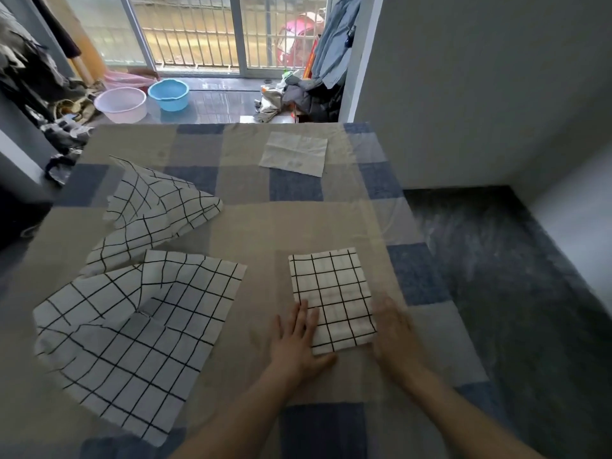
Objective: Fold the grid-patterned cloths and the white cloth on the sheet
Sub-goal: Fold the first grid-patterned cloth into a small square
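The left hand (299, 342) and the blurry right hand (392, 329) lie flat and open against the sides of the small folded grid cloth (332, 299) near the front of the sheet (258, 226), and a quick pull-away could drag the folds loose.

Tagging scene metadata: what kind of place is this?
Likely a home bedroom or laundry corner by a balcony. A checked sheet covers the bed-like surface, plastic wash basins stand on the floor by a barred sliding door, and clothes lie heaped nearby.
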